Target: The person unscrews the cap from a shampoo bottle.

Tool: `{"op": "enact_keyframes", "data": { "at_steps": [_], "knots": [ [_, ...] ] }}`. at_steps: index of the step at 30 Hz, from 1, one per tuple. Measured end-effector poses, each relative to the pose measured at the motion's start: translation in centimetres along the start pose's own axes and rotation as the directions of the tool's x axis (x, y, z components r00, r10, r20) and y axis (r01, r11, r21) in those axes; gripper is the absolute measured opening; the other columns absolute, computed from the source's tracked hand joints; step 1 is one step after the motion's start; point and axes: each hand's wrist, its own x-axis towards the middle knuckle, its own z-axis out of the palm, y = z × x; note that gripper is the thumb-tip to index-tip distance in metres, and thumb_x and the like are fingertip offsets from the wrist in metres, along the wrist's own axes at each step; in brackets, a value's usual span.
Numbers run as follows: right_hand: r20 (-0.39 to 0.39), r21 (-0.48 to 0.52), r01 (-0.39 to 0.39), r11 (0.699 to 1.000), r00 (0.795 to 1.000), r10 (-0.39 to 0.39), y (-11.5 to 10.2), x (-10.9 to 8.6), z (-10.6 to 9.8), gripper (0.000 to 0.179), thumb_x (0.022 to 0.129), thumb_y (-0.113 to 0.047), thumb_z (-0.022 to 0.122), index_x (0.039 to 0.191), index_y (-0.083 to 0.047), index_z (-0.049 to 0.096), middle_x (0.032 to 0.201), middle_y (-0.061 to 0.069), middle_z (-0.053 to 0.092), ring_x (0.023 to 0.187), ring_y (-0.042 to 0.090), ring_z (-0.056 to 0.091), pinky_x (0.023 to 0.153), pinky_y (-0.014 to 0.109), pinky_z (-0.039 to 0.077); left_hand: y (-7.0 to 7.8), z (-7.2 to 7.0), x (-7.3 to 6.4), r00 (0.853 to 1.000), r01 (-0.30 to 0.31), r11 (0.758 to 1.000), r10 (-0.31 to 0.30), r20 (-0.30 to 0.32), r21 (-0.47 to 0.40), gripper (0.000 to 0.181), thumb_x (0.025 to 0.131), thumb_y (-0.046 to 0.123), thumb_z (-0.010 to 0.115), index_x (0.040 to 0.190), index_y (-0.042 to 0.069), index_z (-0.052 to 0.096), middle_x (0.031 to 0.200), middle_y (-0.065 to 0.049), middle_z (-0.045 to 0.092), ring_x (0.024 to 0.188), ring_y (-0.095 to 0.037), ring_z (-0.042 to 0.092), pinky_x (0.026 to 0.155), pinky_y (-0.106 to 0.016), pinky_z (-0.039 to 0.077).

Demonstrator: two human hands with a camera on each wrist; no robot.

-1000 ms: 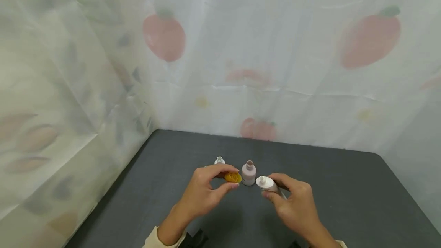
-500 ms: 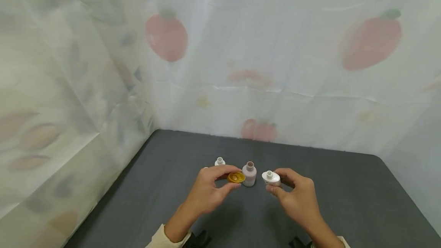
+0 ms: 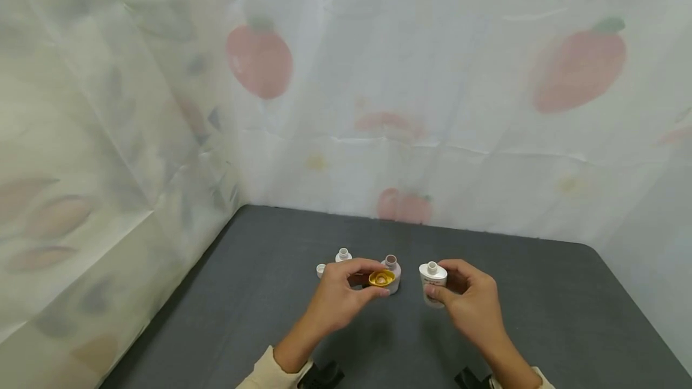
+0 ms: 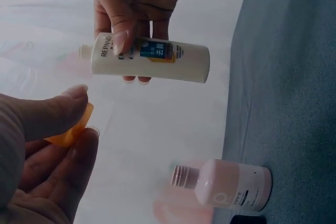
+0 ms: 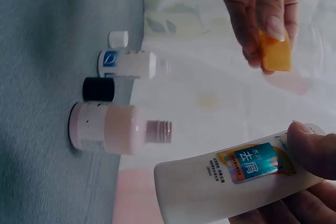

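Observation:
My left hand pinches a yellow-orange bottle cap between thumb and fingers, its hollow side facing the head camera. In my right hand is a white shampoo bottle, held nearly upright above the table with its narrow neck uncovered. Cap and bottle are apart, a short gap between them. The left wrist view shows the front label of the shampoo bottle, with the right thumb across its upper part. Behind the left hand stands an uncapped pink bottle, partly hidden in the head view.
An uncapped small white bottle stands left of the pink one. A white cap and a black cap sit on the dark grey table. Fruit-printed sheeting hangs around the back and sides.
The right hand has moved slightly right and turned the shampoo bottle from tilted to nearly upright. The left hand has shifted right with the cap, turning its hollow side more toward the head camera.

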Motion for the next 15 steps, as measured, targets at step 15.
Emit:
{"op": "enact_keyframes", "data": {
  "at_steps": [15],
  "knots": [
    [-0.004,0.036,-0.079,0.996,0.997,0.079,0.5,0.4,0.0,0.036,0.079,0.001,0.088,0.112,-0.002,0.074,0.111,0.019,0.078,0.091,0.005,0.076,0.075,0.017,0.059,-0.9,1.4,0.8,1.0,-0.005,0.998,0.005,-0.01,-0.059,0.035,0.08,0.002,0.088,0.114,0.008,0.08,0.116,-0.011,0.078,0.101,-0.021,0.077,0.087,-0.029,0.064]
  ]
}}
